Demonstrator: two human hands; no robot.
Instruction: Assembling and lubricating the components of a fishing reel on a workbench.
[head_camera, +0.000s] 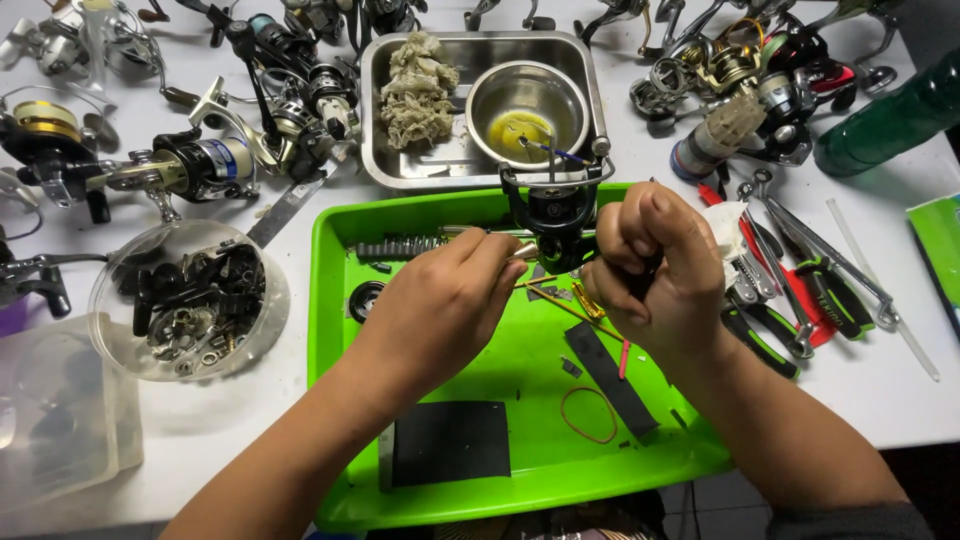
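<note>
Both hands work over a bright green tray (335, 300). My right hand (660, 270) is closed around the body of a black fishing reel (552, 215), holding it upright above the tray. My left hand (450, 300) pinches a thin tool (525, 250) with its tip at the reel's side. On the tray floor lie a black square pad (450, 440), a black strip (610, 380), a red rubber band (590, 415), a spring-like part (400, 246) and small loose bits.
A steel tray (385, 165) behind holds a crumpled rag (415, 90) and a small steel bowl (528, 110) with yellow oil and a brush. A clear bowl of reel parts (190, 300) sits left. Several reels line the back. Pliers and wrenches (790, 290) lie right, beside a green bottle (890, 120).
</note>
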